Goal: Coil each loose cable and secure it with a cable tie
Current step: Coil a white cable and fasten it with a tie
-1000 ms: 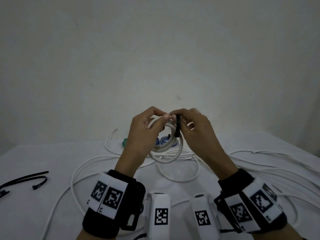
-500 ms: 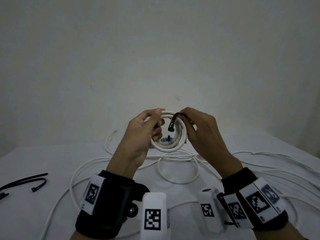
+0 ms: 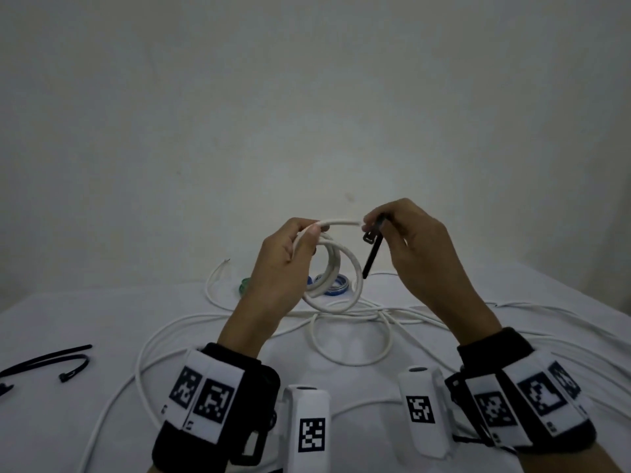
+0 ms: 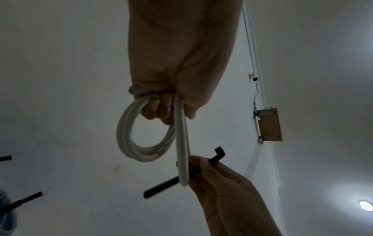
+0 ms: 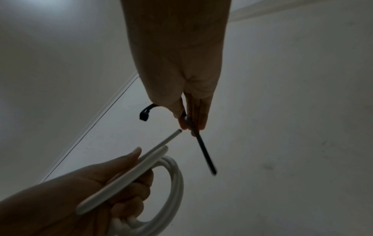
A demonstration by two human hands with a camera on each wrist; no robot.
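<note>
A person's left hand (image 3: pixel 290 254) grips a small coil of white cable (image 3: pixel 336 268) above a white-covered table (image 3: pixel 68 322), one stiff cable end (image 3: pixel 341 221) sticking out towards the right hand (image 3: pixel 409 247), which pinches a black cable tie (image 3: pixel 372 249) between thumb and fingers just beside that end. The coil looks wound but not yet bound — the tie hangs free in the right wrist view, looped round nothing. Much appears left to do: long runs of loose white cable (image 3: pixel 351 360) sprawl across the table, and spare black ties (image 3: pixel 47 361) wait at its left edge. Behind the coil sit what may be rolls of blue tape (image 3: pixel 336 285) and something green (image 3: pixel 245 286) — too small to tell. No brand or readable writing shows; only black-and-white square code tags (image 3: pixel 205 396) on the wrist bands.
</note>
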